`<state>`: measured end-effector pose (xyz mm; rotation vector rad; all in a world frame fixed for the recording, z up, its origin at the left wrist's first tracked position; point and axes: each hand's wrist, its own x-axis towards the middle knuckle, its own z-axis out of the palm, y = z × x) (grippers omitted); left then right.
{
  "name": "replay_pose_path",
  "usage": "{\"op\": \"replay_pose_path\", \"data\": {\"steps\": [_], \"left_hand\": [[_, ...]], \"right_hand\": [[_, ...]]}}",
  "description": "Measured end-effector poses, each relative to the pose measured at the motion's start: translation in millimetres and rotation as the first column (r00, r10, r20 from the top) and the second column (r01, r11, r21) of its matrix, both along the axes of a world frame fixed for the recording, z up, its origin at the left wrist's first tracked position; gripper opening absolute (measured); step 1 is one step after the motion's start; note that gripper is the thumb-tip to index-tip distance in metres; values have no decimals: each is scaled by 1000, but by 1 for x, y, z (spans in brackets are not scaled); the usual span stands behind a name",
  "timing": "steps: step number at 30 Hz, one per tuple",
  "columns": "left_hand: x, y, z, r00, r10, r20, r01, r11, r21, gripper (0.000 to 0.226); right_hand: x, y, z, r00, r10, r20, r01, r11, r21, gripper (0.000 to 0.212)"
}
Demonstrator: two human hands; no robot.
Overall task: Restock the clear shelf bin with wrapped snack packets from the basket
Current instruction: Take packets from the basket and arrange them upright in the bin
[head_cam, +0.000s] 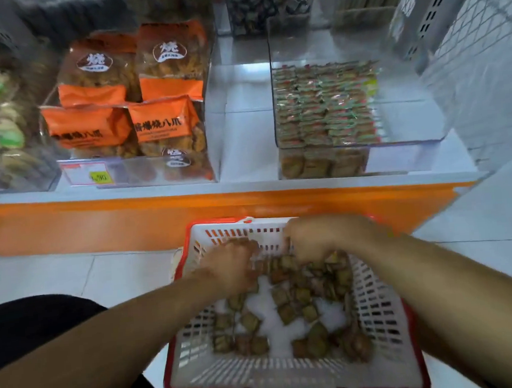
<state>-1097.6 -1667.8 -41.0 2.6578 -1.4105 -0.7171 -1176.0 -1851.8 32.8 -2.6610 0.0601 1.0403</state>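
Observation:
A white basket with a red rim point(380, 316) sits on the floor below the shelf, with several small brown wrapped snack packets point(285, 312) scattered in it. Both hands are down in its far end. My left hand point(233, 265) has its fingers curled over packets there. My right hand point(317, 238) is curled around a bunch of packets against the far wall. The clear shelf bin point(409, 124) stands on the shelf above at the right. Neat rows of the same kind of packets point(324, 104) fill its left part, and its right part is bare.
A clear bin of orange snack bags point(130, 112) stands left of the target bin, with a price tag point(92, 174) on its front. More bins sit at the far left and behind. The orange shelf front point(126, 217) runs above the basket. A white mesh panel point(483, 50) closes the right.

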Motion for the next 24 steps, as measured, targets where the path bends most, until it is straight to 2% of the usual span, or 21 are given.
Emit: {"op": "replay_pose_path", "data": {"steps": [1, 3, 5, 8, 12, 14, 17, 19, 22, 24], "left_hand": [[1, 9, -25, 999, -3, -46, 7, 996, 88, 50], [-1, 24, -66, 990, 40, -137, -13, 981, 193, 53], [0, 32, -97, 967, 113, -228, -71, 980, 185, 61], [2, 29, -128, 891, 282, -356, -257, 959, 117, 61], [9, 15, -160, 757, 446, -477, -465, 881, 85, 59], [15, 9, -173, 688, 534, -490, -560, 821, 109, 56], [21, 4, -192, 614, 588, -527, -652, 754, 81, 62], [20, 2, -202, 533, 613, -583, -729, 682, 50, 70], [16, -1, -211, 314, 602, -734, -807, 577, 128, 86], [13, -4, -213, 263, 590, -763, -794, 582, 176, 97]], "right_hand": [[-5, 7, -36, 997, -73, 15, 73, 997, 23, 29], [-20, 15, -101, 942, -321, 95, 309, 943, 121, 30], [-28, 20, -155, 901, -427, 77, 402, 889, 219, 34], [-30, 23, -216, 915, -402, 31, 390, 902, 188, 59], [-20, 21, -269, 871, -465, 160, 441, 882, 163, 70], [-13, 22, -285, 880, -448, 156, 436, 894, 107, 81], [-8, 32, -302, 892, -414, 180, 423, 906, -16, 79], [-5, 39, -310, 901, -373, 221, 394, 917, -57, 75], [2, 40, -315, 896, -421, 145, 424, 906, 12, 66], [9, 39, -318, 901, -429, 74, 425, 903, 55, 58]]}}
